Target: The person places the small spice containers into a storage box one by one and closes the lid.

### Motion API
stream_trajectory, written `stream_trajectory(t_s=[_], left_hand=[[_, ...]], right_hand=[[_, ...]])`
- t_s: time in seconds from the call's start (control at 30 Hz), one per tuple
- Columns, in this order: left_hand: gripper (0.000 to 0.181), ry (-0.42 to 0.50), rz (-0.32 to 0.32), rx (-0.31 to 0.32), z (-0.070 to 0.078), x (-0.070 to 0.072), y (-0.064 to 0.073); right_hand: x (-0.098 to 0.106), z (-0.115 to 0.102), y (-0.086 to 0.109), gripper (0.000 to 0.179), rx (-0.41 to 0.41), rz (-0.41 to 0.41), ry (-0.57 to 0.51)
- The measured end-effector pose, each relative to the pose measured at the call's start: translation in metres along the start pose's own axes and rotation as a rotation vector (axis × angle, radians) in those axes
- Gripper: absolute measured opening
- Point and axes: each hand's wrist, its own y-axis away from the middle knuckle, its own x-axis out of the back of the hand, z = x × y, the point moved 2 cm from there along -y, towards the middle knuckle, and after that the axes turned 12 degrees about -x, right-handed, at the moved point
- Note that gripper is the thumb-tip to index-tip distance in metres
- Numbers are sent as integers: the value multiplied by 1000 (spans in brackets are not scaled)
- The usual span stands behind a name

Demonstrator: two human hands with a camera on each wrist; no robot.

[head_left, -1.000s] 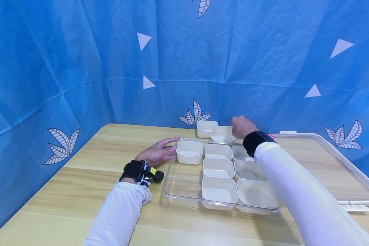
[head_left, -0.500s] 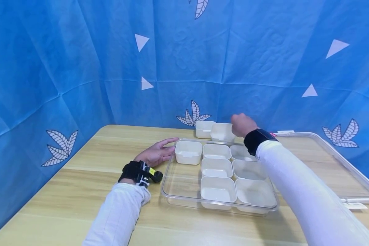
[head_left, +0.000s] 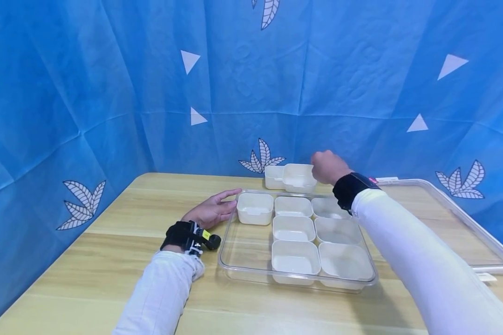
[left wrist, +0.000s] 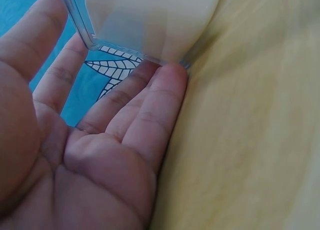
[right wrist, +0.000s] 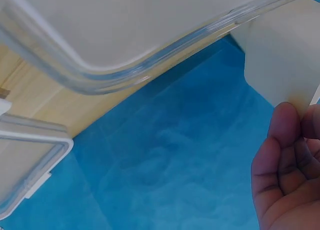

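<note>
In the head view my right hand [head_left: 330, 167] pinches the wall of a small white open-topped plastic bin [head_left: 299, 177] behind the large clear container. Its thumb and fingertips grip that bin [right wrist: 280, 54] in the right wrist view. Another white bin [head_left: 274, 177] stands just behind and left of the held one. My left hand [head_left: 209, 211] lies by the far left corner of the clear container [head_left: 223, 253], fingers mostly extended. Fingertips touch its lower corner in the left wrist view. Inside the container, a white bin [head_left: 254, 215] sits far left; several others fill the middle and right columns.
A clear lid [head_left: 444, 223] with white clips lies on the wooden table [head_left: 121, 260] to the right, partly behind my right sleeve. A blue curtain [head_left: 234, 83] hangs along the back and left edges of the table.
My right hand has lifted the held bin a little and shifted it slightly left, so it now overlaps the bin beside it more. The left hand keeps its place at the container.
</note>
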Motion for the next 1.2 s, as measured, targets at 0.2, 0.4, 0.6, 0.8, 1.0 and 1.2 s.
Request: stream_trajectory(t_s=[0.2,0.4,0.6,0.8,1.0,1.2], left_hand=[[60,6,6,4,0,0,0],[61,3,-12,-13,-1,0,-1],[60,-3,-17,-11,-2,2,-1],[59,19,-28,-30,-1,2,-1],[58,16,-17,-27,0,1,-1],[57,16,-13,-25,1,0,0]], right_hand=[[3,-9,5,26,41,13,-7],[8,-19,14,23,83,39,6],[11,-26,21,22,117,72,-7],[12,-31,28,23,182,99,-27],[10,-40,38,24,212,74,-65],[8,-50,47,22,238,57,-94]])
